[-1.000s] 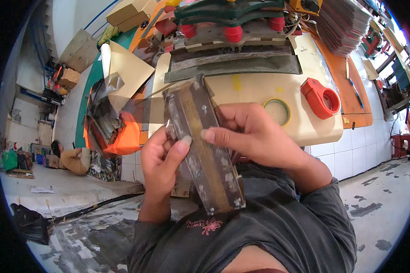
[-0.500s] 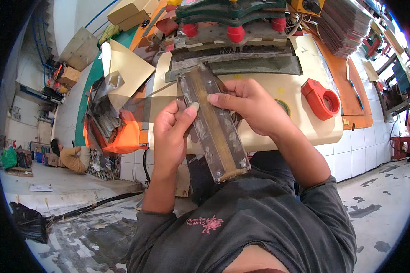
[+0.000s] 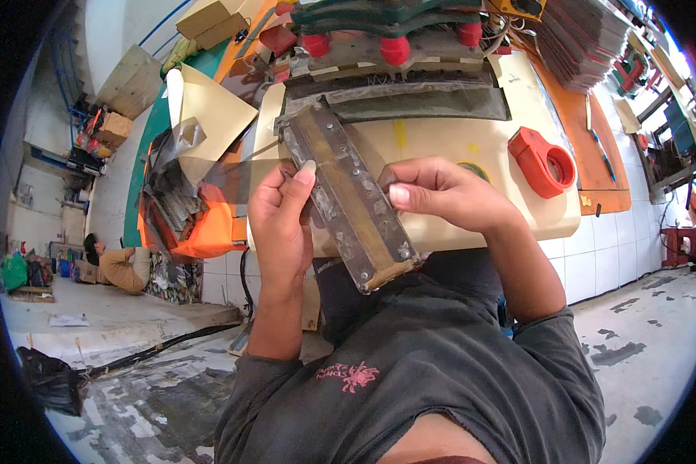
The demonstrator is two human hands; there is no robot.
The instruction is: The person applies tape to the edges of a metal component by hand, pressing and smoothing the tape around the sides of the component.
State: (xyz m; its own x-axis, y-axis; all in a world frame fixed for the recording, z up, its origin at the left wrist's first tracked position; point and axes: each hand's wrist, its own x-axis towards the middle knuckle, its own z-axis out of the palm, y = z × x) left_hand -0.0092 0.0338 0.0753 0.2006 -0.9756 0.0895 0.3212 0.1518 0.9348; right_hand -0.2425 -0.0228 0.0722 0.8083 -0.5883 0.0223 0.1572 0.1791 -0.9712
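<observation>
A long dark rectangular plate (image 3: 361, 205) slants in front of me, with a tan strip down its middle and metal screw heads along both sides. Its nearer end carries a tan edge. My left hand (image 3: 280, 205) grips the plate by its left side, thumb on top and fingers beneath. At the opposite long edge, the thumb and forefinger of my right hand (image 3: 446, 195) are pinched together. A thin see-through film seems to show between that pinch and the plate, but what the fingers hold is unclear.
A cream-covered worktop (image 3: 441, 224) lies beyond the plate. On it are a red tape dispenser (image 3: 544, 164) and a dark green strip (image 3: 433, 106). A green machine with red knobs (image 3: 394, 50) stands behind. An orange bin of scraps (image 3: 213, 232) is at left; a pen (image 3: 604, 158) lies at right.
My right thumb has come off the plate's face and moved right and nearer to me, beyond its edge. The plate and my left hand have shifted slightly left and away.
</observation>
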